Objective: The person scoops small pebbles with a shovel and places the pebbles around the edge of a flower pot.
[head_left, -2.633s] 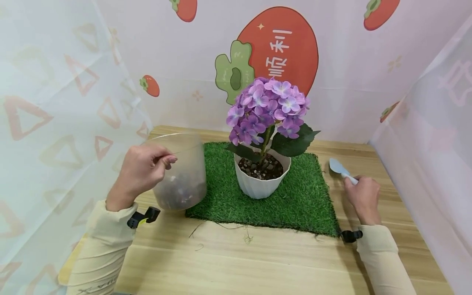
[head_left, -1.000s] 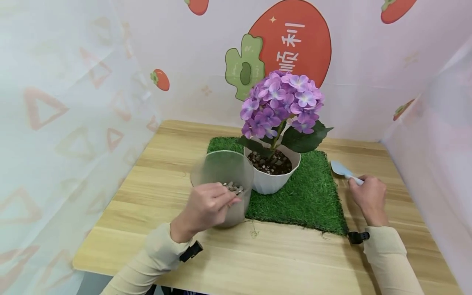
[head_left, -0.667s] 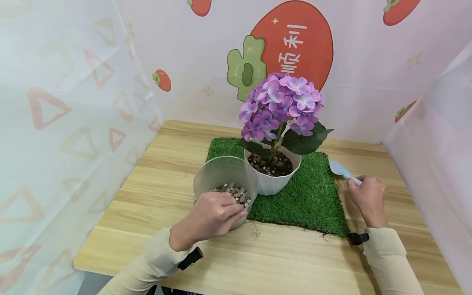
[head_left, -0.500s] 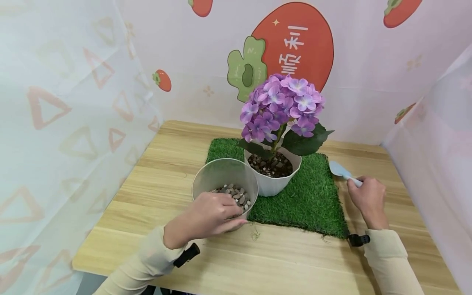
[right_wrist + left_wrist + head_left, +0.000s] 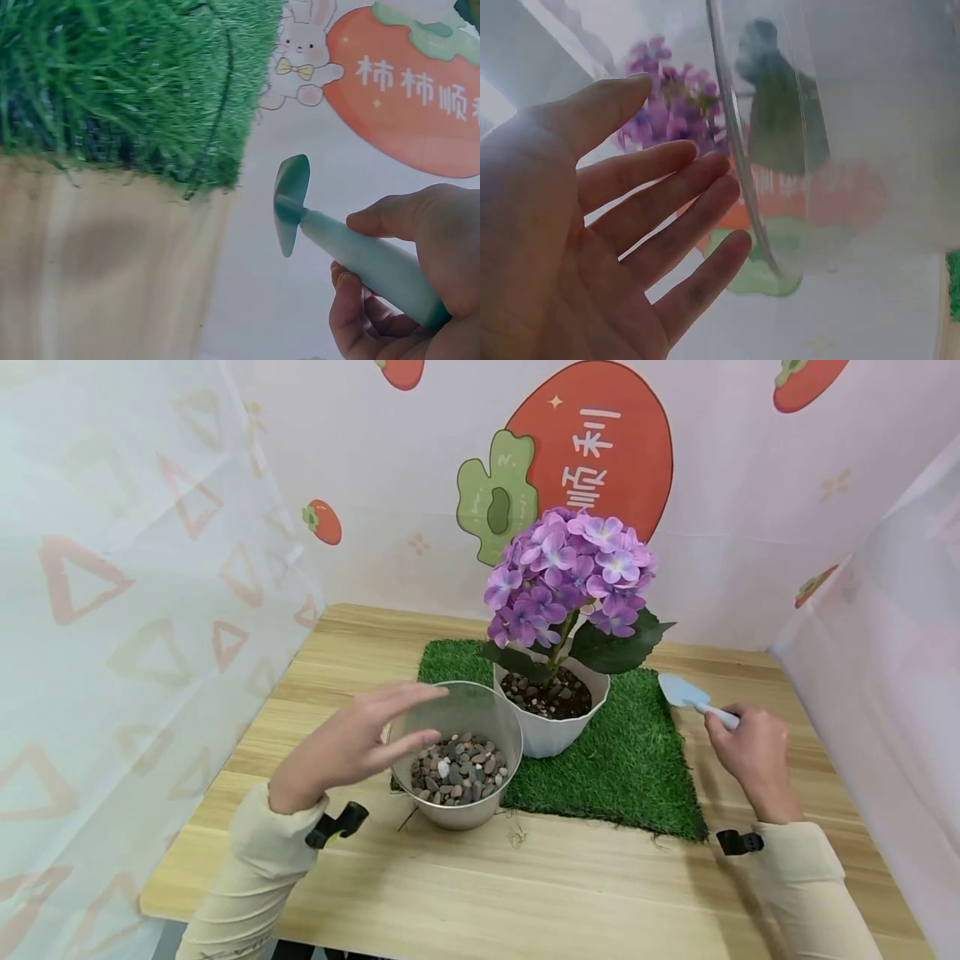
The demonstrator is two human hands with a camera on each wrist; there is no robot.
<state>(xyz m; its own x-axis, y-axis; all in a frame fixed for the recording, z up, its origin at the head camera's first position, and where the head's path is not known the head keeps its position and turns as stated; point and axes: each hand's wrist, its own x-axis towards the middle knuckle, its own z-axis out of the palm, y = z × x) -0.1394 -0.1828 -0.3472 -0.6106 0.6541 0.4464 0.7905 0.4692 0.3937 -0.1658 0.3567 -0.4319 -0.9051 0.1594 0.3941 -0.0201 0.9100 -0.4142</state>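
Note:
My left hand [image 5: 352, 739] hovers at the left rim of a clear plastic bucket [image 5: 480, 714], its fingers extended and apart. In the left wrist view the spread fingers [image 5: 682, 217] stand beside the bucket wall [image 5: 855, 150] and hold nothing. Pebbles [image 5: 461, 770] of mixed greys and browns lie in the bucket's bottom. With my right hand [image 5: 750, 756] I grip the handle of a light blue trowel [image 5: 682, 691], its blade over the right edge of the grass mat. In the right wrist view the trowel [image 5: 367, 259] points away from the palm.
A white pot [image 5: 551, 733] with soil, some pebbles and a purple hydrangea [image 5: 573, 572] stands on the green grass mat [image 5: 615, 777], just behind the bucket. The wooden table [image 5: 525, 893] is bounded by printed cloth walls [image 5: 390, 468].
The bucket came right and down to the table beside the pot. My left hand has since drawn back left from it with fingers spread. Just now the trowel has lifted slightly, blade shifting left.

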